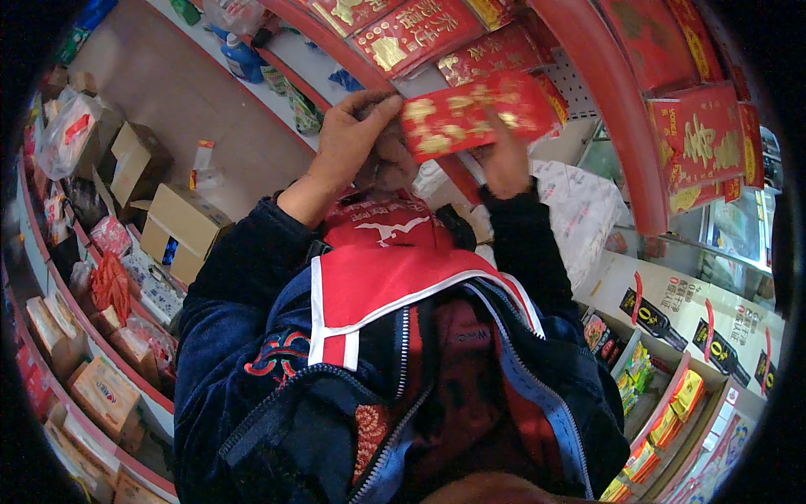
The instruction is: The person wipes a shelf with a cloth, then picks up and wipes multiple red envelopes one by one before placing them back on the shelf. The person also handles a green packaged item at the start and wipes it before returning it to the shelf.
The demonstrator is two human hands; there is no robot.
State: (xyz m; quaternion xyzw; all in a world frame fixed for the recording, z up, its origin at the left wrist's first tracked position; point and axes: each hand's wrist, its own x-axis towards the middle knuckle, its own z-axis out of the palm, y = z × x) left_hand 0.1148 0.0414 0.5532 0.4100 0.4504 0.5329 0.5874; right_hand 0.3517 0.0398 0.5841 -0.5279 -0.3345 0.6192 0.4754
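A red paper envelope packet with gold print (pixel 466 116) is held up before me, in front of a shelf of similar red packets. At its left end, my left hand (pixel 362 129) grips the edge between thumb and fingers. My right hand (pixel 507 157) is at the packet's lower right part, with a finger over its face; it is somewhat blurred, and its fingers behind the packet are hidden. Just above lie more red and gold packets (pixel 409 34) on the shelf, and a stack (pixel 699 142) stands at the right.
Red-edged shelves curve overhead (pixel 611 94). Open cardboard boxes (pixel 182 230) stand on the floor at left, near shelves of wrapped packs (pixel 104 397). A white plastic bag (pixel 573 208) is beside my right arm. Yellow snack packets (pixel 667 425) fill a shelf at lower right.
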